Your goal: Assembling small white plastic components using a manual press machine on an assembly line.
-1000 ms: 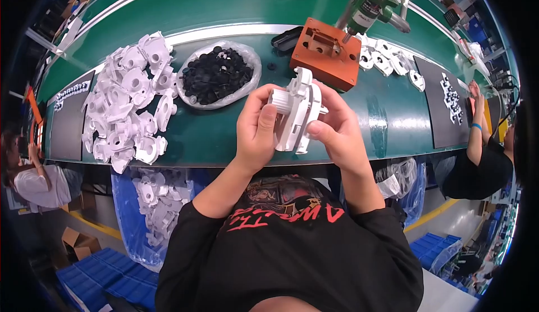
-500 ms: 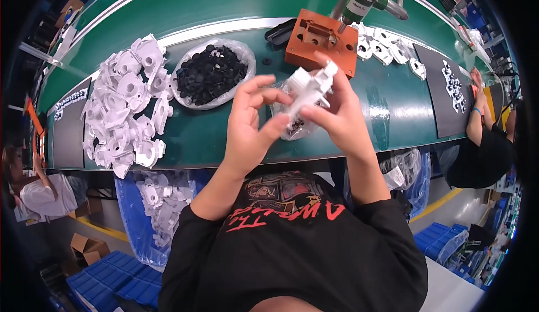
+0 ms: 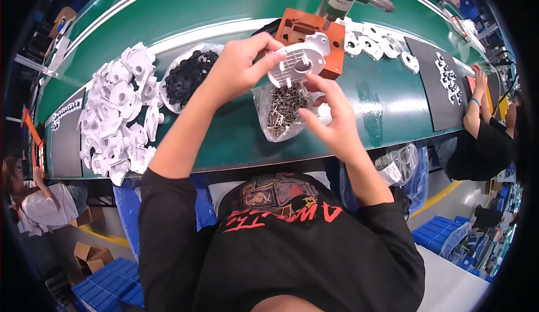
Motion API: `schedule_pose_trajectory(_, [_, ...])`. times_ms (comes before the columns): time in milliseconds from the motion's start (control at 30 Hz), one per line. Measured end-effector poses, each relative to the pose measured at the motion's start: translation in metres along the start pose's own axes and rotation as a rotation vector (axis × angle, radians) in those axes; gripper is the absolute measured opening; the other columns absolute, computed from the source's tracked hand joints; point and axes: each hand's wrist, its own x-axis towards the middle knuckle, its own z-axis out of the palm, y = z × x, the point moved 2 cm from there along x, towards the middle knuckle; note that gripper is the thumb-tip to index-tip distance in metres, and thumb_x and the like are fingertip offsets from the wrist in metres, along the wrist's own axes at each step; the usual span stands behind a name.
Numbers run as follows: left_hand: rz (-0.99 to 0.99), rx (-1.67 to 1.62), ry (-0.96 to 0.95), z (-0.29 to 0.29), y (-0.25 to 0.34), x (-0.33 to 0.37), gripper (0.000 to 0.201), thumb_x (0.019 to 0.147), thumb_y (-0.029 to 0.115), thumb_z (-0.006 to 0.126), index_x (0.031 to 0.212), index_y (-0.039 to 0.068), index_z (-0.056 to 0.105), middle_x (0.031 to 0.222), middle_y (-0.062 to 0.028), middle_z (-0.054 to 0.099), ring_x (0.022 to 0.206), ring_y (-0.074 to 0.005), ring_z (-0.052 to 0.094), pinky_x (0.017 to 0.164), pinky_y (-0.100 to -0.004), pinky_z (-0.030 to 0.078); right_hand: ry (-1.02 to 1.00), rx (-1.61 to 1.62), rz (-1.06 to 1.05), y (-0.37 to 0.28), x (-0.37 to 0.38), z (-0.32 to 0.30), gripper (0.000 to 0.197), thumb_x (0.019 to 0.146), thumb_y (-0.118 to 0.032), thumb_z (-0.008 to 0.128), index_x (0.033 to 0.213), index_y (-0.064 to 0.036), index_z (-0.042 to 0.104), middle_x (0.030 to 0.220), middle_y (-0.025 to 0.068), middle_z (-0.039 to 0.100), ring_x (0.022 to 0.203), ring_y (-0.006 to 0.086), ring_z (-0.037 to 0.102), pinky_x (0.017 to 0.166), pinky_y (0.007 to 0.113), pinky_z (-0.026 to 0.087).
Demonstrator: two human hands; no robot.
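Observation:
My left hand [image 3: 240, 68] grips a white plastic housing [image 3: 291, 64] by its left edge, thumb and fingers closed on it. Its ribbed side with a round hole faces me. Below and right of the housing is my right hand [image 3: 332, 117], thumb and fingers spread; the fingertips are close to the housing's lower edge, and whether they touch it I cannot tell. Under the housing lies a clear plastic bag of small metal screws [image 3: 283, 113]. Directly behind stands an orange fixture block [image 3: 335, 51], partly hidden by the housing.
Left are piled white housings [image 3: 120, 99] and a bag of black round parts [image 3: 188, 79]. A green machine head [image 3: 339, 0] hangs over the fixture. More white housings [image 3: 371, 45] lie behind it. At the right, a person [image 3: 480, 121] works beside a dark mat [image 3: 432, 82].
The housing has moved up toward the orange fixture and turned its ribbed side to me. My right hand has come off it and opened downward, and the screw bag is now uncovered.

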Motion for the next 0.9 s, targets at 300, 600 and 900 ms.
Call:
schedule_pose_trajectory(300, [0.094,0.384,0.016,0.002,-0.029,0.062,0.018,0.087,0.018,0.058,0.092,0.001,0.057,0.083,-0.0107,0.063,0.076,-0.0211,0.060,0.074,-0.0303,0.045,0.141,-0.075,-0.094,0.013,-0.015,0.012,0.038,0.071,-0.003,0.068,0.107,-0.0049,0.056,0.098,0.0081,0.058,0.089,0.0215,0.053,0.074,0.032,0.043])
schedule_pose_trajectory(600, [0.772,0.705,0.003,0.048,-0.075,0.089,0.006,0.080,0.008,0.057,0.084,0.004,0.055,0.102,-0.0105,0.059,0.088,-0.0271,0.059,0.081,-0.0411,0.044,0.078,-0.236,-0.214,0.016,-0.014,0.023,0.027,0.067,-0.001,0.068,0.092,-0.0075,0.064,0.094,0.0048,0.058,0.087,0.0239,0.052,0.078,0.035,0.041])
schedule_pose_trajectory(900, [0.591,0.535,-0.054,0.058,-0.091,0.091,0.006,0.078,0.014,0.057,0.080,0.009,0.060,0.093,-0.0036,0.059,0.084,-0.0213,0.059,0.079,-0.0344,0.044,0.035,-0.351,-0.167,0.013,-0.005,0.030,0.029,0.066,-0.008,0.072,0.095,-0.0096,0.066,0.093,0.0015,0.057,0.083,0.0213,0.050,0.077,0.035,0.039])
